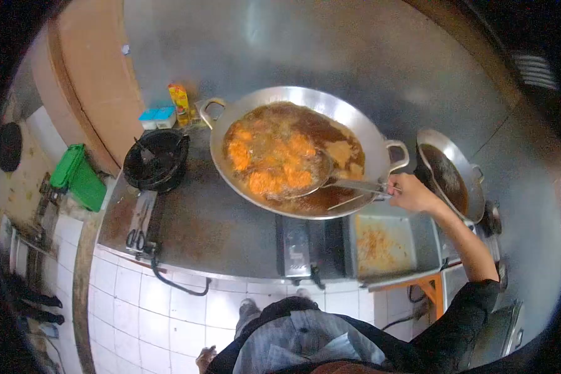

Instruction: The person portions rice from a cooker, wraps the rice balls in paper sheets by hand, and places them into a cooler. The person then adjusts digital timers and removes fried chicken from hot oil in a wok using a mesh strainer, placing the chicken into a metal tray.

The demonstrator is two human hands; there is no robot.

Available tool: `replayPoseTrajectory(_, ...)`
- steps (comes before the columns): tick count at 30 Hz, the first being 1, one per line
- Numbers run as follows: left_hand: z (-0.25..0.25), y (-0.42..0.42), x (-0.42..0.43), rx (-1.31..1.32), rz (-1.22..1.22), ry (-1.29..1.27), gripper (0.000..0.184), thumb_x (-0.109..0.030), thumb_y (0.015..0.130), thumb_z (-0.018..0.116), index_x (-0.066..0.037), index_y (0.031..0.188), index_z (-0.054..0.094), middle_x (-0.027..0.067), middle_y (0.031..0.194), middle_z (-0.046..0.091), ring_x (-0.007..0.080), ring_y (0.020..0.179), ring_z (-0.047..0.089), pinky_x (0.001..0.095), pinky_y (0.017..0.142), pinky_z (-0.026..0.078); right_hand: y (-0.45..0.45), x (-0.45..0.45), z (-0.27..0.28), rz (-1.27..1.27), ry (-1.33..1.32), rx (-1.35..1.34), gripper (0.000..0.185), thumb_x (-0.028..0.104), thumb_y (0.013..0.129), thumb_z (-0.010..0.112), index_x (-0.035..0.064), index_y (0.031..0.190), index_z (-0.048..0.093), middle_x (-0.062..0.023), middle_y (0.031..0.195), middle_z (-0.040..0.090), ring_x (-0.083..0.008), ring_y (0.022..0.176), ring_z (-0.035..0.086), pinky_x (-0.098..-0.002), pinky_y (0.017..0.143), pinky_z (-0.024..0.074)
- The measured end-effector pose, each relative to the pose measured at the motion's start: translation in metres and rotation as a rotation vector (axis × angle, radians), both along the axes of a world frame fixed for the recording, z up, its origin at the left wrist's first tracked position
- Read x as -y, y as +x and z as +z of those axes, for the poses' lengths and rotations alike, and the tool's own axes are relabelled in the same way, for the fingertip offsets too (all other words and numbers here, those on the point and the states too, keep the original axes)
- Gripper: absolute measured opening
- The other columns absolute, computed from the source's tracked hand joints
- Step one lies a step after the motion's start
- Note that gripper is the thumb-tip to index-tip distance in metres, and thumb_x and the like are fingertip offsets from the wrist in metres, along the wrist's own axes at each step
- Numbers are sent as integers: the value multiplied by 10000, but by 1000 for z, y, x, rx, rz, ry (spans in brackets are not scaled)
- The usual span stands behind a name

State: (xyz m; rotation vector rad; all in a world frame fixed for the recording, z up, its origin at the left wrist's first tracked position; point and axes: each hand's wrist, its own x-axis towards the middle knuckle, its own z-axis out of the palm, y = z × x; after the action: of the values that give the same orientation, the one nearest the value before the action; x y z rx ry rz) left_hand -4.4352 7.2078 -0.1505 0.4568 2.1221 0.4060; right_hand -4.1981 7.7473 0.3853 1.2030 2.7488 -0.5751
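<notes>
My right hand (410, 192) is closed around the handle of a metal skimmer (355, 184). The skimmer's round head dips into the bubbling brown oil of a large two-handled wok (293, 95). Several orange, battered pieces of frying food (265, 182) float in the oil, some of them at the skimmer's head. Pale foam gathers toward the right of the oil. Low beside my body hangs my left hand (206, 358), away from the stove; its fingers are too small and blurred to read.
Right of the wok stands a second oil-filled wok (473, 181). A metal tray (389, 262) with orange crumbs lies below my right forearm. On the left are a black pot (156, 185), blue-lidded containers (163, 116), a yellow packet (179, 103) and, farther away, a green bin (84, 181).
</notes>
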Motion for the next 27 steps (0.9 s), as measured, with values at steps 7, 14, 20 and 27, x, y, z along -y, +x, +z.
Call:
replayPoseTrajectory(7, -30, -58, 109, 404, 375, 90, 305, -308, 824, 528, -52, 983, 576, 103, 743, 620, 244, 627, 591, 325, 490, 457, -27, 70, -39, -155, 62, -49, 230, 100, 598, 643, 3, 746, 496, -164, 673, 551, -315, 682, 567, -385, 628, 435)
replayPoseTrajectory(14, -69, -111, 80, 858, 621, 527, 311, -290, 826, 525, -66, 1039, 558, 69, 822, 645, 188, 630, 601, 288, 447, 456, -51, 84, -99, -188, 138, -335, 175, 49, 609, 596, -15, 743, 505, -164, 648, 527, -293, 626, 551, -370, 581, 430)
replayPoseTrajectory(20, -20, -132, -4, 258, 336, 363, 304, -269, 818, 495, -74, 1033, 580, 66, 852, 641, 137, 667, 610, 244, 470, 446, -69, 119, -88, -285, 192, -317, 171, 17, 610, 584, -24, 755, 502, -151, 668, 542, -239, 623, 556, -333, 566, 422)
replayPoseTrajectory(27, -53, -118, 33, 411, 323, 195, 347, -348, 789, 531, -91, 1016, 588, 54, 894, 637, 160, 682, 610, 298, 499, 461, -35, 110, -132, -171, 302, -492, 194, 18, 622, 597, -28, 790, 512, -151, 699, 564, -240, 608, 548, -333, 558, 419)
